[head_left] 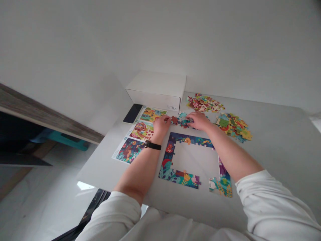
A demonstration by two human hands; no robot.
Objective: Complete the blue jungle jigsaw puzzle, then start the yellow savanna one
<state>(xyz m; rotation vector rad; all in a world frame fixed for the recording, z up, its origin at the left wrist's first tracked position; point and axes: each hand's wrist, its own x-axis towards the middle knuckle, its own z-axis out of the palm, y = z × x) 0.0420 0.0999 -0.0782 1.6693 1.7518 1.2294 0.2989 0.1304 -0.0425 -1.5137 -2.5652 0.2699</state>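
A small pile of teal and reddish-brown puzzle pieces (183, 121) lies between my hands, in front of the white box. My left hand (162, 124), with a black watch band on its wrist, is closed at the pile's left side; whatever its fingertips pinch is too small to tell. On the right, my right hand (198, 120) has its fingers curled down onto a teal puzzle piece (187, 121). Nearer to me lies a partly joined puzzle border (167, 164), dark blue and colourful, with a gap in its front edge. My right forearm passes over its right side.
A picture sheet (130, 149) with three printed scenes lies on the left, beside a black phone (133, 113). Behind stands a white box (156, 88). Two more piles of pieces, a reddish one (205, 103) and a yellow-green one (233, 126), lie at the right.
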